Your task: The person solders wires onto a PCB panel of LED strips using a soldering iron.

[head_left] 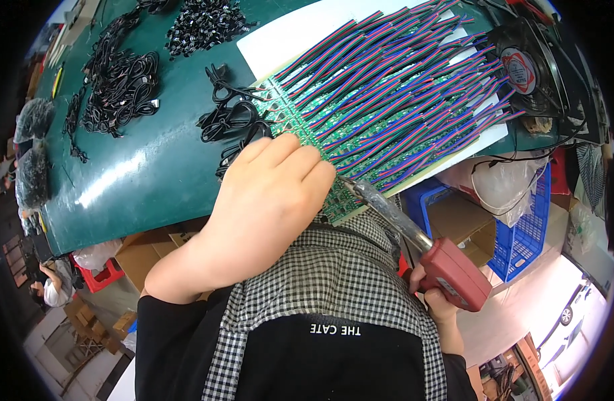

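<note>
My left hand [270,194] rests on the near edge of a row of green circuit boards [300,123], fingers curled down on them; what lies under the fingers is hidden. From the boards run many red, green and blue striped wires [400,73] across a white sheet [300,30]. My right hand [437,301] grips the red handle of a soldering iron [447,267]. Its metal shaft points up-left, with the tip at the boards' edge just right of my left fingers.
Bundles of black cables [119,80] and small black parts [203,23] lie on the green table [153,167]. A black fan [521,67] stands at the right. Below the table are a blue crate [521,234], cardboard boxes [146,254] and a plastic bag [507,180].
</note>
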Available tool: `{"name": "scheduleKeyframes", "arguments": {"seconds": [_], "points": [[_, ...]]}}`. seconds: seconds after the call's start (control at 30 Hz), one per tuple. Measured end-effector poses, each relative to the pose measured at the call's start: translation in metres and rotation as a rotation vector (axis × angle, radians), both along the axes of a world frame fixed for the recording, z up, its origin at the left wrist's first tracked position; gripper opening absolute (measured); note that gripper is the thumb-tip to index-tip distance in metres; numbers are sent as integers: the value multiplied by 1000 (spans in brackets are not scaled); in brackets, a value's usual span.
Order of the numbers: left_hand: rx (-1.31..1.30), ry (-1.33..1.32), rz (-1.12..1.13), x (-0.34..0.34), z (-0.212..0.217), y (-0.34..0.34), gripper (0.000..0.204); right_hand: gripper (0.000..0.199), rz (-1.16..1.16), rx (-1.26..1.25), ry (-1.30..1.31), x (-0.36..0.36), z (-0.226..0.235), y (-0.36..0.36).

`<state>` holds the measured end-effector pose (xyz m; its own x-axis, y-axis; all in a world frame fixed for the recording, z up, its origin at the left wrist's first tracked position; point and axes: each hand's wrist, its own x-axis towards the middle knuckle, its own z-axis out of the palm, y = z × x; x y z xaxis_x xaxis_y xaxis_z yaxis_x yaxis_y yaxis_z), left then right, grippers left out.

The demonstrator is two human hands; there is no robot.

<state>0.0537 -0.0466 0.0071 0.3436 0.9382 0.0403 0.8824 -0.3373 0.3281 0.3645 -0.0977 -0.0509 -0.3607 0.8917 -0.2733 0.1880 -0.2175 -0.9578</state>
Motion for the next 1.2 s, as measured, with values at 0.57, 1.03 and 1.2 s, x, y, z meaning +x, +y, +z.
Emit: {"name": "scheduleKeyframes", "arguments": {"seconds": [0.57, 1.03, 1.2], "points": [[71, -234, 150, -5, -11, -10, 17, 88, -191, -248, 392, -16, 12, 4], [308, -24, -209, -17, -18, -12, 25, 78, -34, -54, 111, -9, 10, 5], [310, 5, -218, -15, -18, -13, 25, 76, -8, -43, 72, -8, 6, 3]]}}
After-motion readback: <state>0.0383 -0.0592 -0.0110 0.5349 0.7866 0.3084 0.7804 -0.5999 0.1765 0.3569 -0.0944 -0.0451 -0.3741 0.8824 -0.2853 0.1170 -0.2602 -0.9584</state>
